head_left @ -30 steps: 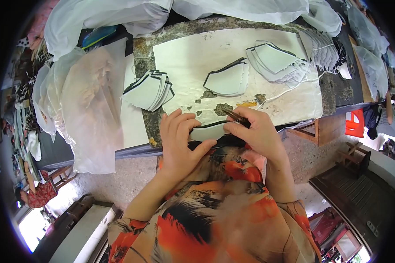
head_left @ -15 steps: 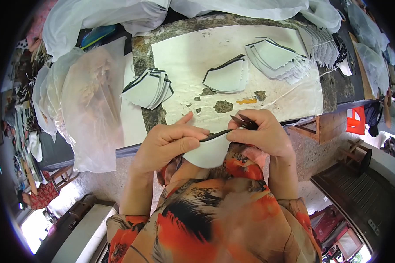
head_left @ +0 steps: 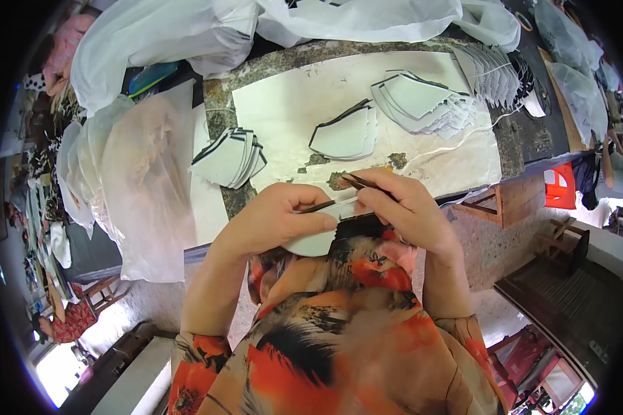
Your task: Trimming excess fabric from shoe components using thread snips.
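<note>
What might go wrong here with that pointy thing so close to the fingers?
The dark pointed tool in the right hand might slip and prick the left hand. Its tips might also nick the white piece being held. The fanned white stack near the left hand could be nudged askew.

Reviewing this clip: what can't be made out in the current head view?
In the head view:
- Left part of the white piece: hidden by the left hand.
- Rear of the dark pointed tool: hidden inside the right hand.
- Contents of the milky plastic bag at left: blurred by its plastic.
- Far side of the white bags: cut off by the upper edge.
</note>
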`<action>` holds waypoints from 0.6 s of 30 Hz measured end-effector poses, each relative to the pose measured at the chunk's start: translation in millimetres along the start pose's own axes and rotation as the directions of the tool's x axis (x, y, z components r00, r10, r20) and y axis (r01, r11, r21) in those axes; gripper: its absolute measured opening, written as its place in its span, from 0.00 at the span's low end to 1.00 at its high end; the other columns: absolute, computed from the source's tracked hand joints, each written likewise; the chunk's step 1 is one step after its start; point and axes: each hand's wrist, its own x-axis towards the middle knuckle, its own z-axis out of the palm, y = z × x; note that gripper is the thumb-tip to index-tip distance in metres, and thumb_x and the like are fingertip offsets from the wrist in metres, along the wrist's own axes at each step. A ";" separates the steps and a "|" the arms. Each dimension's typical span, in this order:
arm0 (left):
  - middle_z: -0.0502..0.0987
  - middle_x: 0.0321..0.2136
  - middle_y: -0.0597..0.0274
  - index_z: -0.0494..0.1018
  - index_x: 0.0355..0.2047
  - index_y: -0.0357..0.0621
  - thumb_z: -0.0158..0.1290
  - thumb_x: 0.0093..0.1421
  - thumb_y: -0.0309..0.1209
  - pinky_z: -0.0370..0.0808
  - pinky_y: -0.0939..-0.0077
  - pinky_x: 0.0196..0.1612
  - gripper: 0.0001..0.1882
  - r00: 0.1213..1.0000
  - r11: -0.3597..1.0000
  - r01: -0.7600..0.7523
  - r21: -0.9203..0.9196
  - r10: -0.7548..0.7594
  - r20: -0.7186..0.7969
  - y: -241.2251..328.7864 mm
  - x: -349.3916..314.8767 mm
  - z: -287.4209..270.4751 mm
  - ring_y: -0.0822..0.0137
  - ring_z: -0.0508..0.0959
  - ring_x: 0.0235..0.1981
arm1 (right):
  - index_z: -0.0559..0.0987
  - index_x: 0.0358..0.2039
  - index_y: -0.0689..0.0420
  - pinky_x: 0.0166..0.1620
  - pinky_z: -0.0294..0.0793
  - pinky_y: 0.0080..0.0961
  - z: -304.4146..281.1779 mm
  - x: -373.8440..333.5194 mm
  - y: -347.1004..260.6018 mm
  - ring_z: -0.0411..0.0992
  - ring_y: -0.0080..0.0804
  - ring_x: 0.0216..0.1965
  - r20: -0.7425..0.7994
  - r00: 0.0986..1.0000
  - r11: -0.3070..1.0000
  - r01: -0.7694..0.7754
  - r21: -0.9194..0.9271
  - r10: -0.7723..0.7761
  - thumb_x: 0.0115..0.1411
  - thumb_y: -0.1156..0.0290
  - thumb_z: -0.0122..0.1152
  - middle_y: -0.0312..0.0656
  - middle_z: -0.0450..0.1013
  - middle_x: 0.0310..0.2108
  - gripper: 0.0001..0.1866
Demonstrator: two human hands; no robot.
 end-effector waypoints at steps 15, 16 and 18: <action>0.83 0.36 0.66 0.75 0.52 0.40 0.59 0.66 0.26 0.76 0.84 0.38 0.15 0.996 0.802 -0.086 -0.592 0.052 -0.075 -19.5 -12.0 17.7 0.80 0.79 0.35 | 0.82 0.50 0.54 0.45 0.79 0.32 6.1 -2.1 3.3 0.78 0.43 0.45 -0.012 0.968 0.821 0.207 -0.533 -0.252 0.66 0.69 0.59 0.43 0.78 0.49 0.14; 0.83 0.35 0.65 0.75 0.52 0.40 0.58 0.66 0.24 0.76 0.84 0.38 0.15 0.992 0.783 -0.111 -0.612 0.054 -0.112 -20.0 -11.7 21.0 0.79 0.81 0.34 | 0.82 0.50 0.54 0.43 0.79 0.32 6.3 -1.7 4.5 0.78 0.42 0.44 0.004 0.962 0.821 0.234 -0.521 -0.272 0.66 0.69 0.59 0.42 0.78 0.46 0.14; 0.83 0.36 0.64 0.74 0.52 0.40 0.58 0.66 0.24 0.77 0.83 0.38 0.15 0.990 0.765 -0.127 -0.631 0.057 -0.130 -18.1 -12.5 27.3 0.78 0.81 0.35 | 0.81 0.50 0.55 0.42 0.79 0.32 6.8 -1.2 4.3 0.78 0.41 0.42 0.022 0.957 0.820 0.260 -0.510 -0.291 0.66 0.69 0.58 0.41 0.79 0.44 0.14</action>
